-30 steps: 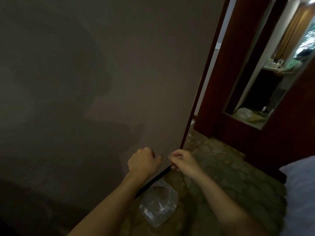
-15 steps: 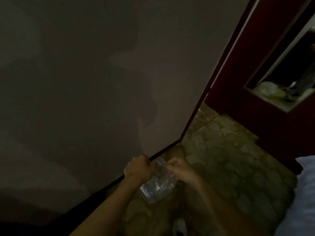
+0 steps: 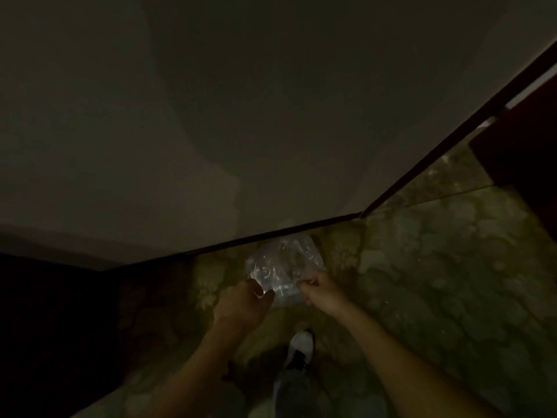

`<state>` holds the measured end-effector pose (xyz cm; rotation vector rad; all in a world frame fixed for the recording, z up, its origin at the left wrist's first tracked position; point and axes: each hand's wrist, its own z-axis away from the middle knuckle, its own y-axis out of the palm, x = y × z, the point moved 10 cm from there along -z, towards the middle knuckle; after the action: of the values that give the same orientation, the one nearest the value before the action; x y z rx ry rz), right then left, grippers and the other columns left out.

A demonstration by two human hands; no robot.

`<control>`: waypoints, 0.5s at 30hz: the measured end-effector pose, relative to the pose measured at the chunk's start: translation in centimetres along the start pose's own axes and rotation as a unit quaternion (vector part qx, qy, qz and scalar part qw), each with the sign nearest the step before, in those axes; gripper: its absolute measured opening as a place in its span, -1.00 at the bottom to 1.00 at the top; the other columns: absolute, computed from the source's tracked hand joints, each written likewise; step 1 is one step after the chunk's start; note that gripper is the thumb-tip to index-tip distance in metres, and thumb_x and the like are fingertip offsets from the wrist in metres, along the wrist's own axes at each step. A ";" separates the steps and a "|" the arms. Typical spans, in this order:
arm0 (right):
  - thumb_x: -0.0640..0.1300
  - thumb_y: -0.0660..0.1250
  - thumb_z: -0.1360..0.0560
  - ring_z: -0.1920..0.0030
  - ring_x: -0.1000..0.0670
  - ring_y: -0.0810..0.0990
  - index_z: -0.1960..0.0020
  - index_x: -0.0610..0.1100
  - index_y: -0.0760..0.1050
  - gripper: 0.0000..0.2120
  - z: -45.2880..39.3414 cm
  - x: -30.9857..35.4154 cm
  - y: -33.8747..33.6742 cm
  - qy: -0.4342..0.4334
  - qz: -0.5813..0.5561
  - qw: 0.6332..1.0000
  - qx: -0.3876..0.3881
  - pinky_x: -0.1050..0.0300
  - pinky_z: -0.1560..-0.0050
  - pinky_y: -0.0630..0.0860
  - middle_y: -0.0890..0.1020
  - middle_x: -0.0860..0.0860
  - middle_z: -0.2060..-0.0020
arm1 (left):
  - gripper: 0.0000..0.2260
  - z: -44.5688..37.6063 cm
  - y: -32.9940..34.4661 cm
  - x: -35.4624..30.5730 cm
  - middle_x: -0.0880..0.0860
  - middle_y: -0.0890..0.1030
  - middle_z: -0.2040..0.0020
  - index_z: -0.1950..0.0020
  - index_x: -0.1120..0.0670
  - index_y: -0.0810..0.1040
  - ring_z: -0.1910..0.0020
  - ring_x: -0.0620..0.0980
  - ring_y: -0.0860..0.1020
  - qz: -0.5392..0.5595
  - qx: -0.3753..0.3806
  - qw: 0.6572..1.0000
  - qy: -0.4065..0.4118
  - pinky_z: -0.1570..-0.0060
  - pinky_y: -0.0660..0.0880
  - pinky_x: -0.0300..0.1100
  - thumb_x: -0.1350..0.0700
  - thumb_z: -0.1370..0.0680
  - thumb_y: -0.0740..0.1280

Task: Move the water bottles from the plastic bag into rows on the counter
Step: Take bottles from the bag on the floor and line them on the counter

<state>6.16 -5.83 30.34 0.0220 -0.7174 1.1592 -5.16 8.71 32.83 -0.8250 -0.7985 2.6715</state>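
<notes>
The clear plastic bag [image 3: 281, 267] hangs low over the patterned floor [image 3: 422, 282], just in front of the dark baseboard [image 3: 271, 233] at the foot of the wall, and you hold it from the near side with both hands. Your left hand [image 3: 241, 303] grips the bag's near-left edge with curled fingers; your right hand [image 3: 321, 286] pinches the near-right edge, thumb and fingers closed on the film. Glints inside the bag suggest the water bottles [image 3: 277, 274], but the light is too dim to count them or tell how they lie. No counter is in view. A light shoe [image 3: 301, 345] stands on the floor below the bag, nearer to you.

Handling, as a judgement: thin film is soft, slippery and stretches under load, while filled bottles would be heavy and shift as the bag swings. Keep both grips high on the bag's mouth, gathered rather than pinched at one spot, so the film does not tear or slide out. If the load feels heavy, support the bottom of the bag with one palm. Once at the counter, take each bottle round its stiff body or neck; the plastic is smooth, so close the hand firmly.
</notes>
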 end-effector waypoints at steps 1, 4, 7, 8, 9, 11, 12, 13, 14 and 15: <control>-0.01 0.27 -0.57 -0.06 -0.06 0.60 -0.23 -0.08 0.48 -0.73 -1.2 -1.1 0.3 0.002 0.000 1.000 0.007 -0.10 -0.20 0.55 0.59 -0.01 -0.02 | -0.68 -0.9 1.1 0.5 0.03 0.67 0.02 -0.09 0.07 0.63 0.08 -0.05 0.62 0.012 -0.001 1.000 -0.006 0.15 0.52 -0.20 -0.14 -0.57 0.29; -0.03 0.24 -0.59 -0.03 -0.08 0.61 -0.21 -0.06 0.49 -0.77 -5.2 -4.9 1.2 0.016 0.004 1.000 0.008 -0.08 -0.16 0.58 0.61 -0.04 0.01 | -0.70 -4.4 4.3 1.9 0.00 0.62 0.05 -0.13 0.12 0.60 0.17 -0.15 0.55 0.074 -0.001 0.997 -0.033 0.24 0.47 -0.30 -0.08 -0.59 0.30; -0.06 0.23 -0.60 0.01 -0.09 0.60 -0.14 -0.05 0.48 -0.84 -10.1 -8.4 2.6 0.022 0.014 0.999 0.017 0.00 -0.03 0.55 0.59 -0.02 0.09 | -0.72 -8.8 8.1 3.2 0.03 0.61 0.05 -0.11 0.13 0.58 0.22 -0.16 0.50 0.117 -0.006 0.992 -0.051 0.32 0.38 -0.33 -0.07 -0.60 0.30; -0.07 0.24 -0.60 0.02 -0.07 0.60 -0.12 -0.05 0.48 -0.87 -11.8 -9.6 3.0 0.023 0.021 0.999 0.016 0.00 -0.03 0.55 0.57 0.00 0.11 | -0.73 -10.3 9.4 3.4 0.05 0.62 0.04 -0.10 0.14 0.59 0.20 -0.13 0.51 0.124 -0.008 0.991 -0.048 0.32 0.38 -0.33 -0.05 -0.60 0.31; -0.07 0.25 -0.59 0.02 -0.07 0.60 -0.09 -0.04 0.48 -0.89 -13.5 -10.6 3.5 0.022 0.024 0.999 0.014 -0.01 -0.04 0.55 0.56 0.02 0.12 | -0.73 -11.8 10.7 3.8 0.05 0.62 0.03 -0.10 0.14 0.59 0.17 -0.10 0.52 0.130 -0.010 0.990 -0.048 0.29 0.39 -0.32 -0.05 -0.59 0.32; -0.07 0.25 -0.59 0.02 -0.08 0.61 -0.05 -0.01 0.47 -0.94 -17.2 -12.2 4.3 0.023 0.020 1.000 0.004 -0.04 -0.06 0.56 0.56 0.03 0.13 | -0.73 -14.9 13.4 5.1 0.02 0.60 0.07 -0.12 0.12 0.58 0.11 -0.06 0.55 0.140 -0.003 0.989 -0.052 0.17 0.48 -0.25 -0.06 -0.59 0.31; -0.06 0.25 -0.59 0.02 -0.08 0.61 -0.05 0.00 0.47 -0.94 -19.0 -13.2 4.9 0.029 0.024 0.999 0.001 -0.05 -0.06 0.56 0.57 0.03 0.13 | -0.74 -16.4 14.9 6.0 0.01 0.61 0.09 -0.11 0.09 0.57 0.11 -0.05 0.57 0.148 0.003 0.987 -0.059 0.10 0.52 -0.20 -0.08 -0.59 0.31; -0.05 0.25 -0.59 0.02 -0.07 0.61 -0.06 0.00 0.48 -0.91 -21.0 -14.2 5.4 0.026 0.029 0.999 -0.005 -0.04 -0.07 0.57 0.58 0.02 0.10 | -0.74 -17.8 16.2 6.9 -0.01 0.61 0.11 -0.11 0.07 0.56 0.13 -0.06 0.58 0.155 0.005 0.986 -0.065 0.07 0.54 -0.17 -0.10 -0.59 0.30; -0.03 0.24 -0.59 0.01 -0.05 0.61 -0.09 0.00 0.50 -0.88 -22.8 -14.9 5.9 0.028 0.043 0.999 -0.008 -0.04 -0.09 0.58 0.60 0.02 0.06 | -0.74 -19.2 17.4 7.8 -0.05 0.60 0.15 -0.11 0.05 0.56 0.16 -0.09 0.57 0.158 0.005 0.985 -0.066 0.08 0.54 -0.18 -0.11 -0.59 0.30; -0.02 0.23 -0.60 0.00 -0.04 0.60 -0.13 0.00 0.51 -0.84 -24.7 -15.8 6.4 0.024 0.051 0.998 -0.011 -0.02 -0.10 0.57 0.61 0.02 0.02 | -0.73 -20.7 18.5 8.6 -0.07 0.59 0.17 -0.10 0.05 0.57 0.18 -0.11 0.56 0.160 0.005 0.985 -0.066 0.09 0.54 -0.19 -0.12 -0.58 0.30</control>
<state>10.02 -6.99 0.57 -0.0615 -0.6947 1.2456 -1.29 5.52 4.21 -0.8421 -0.7353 3.0372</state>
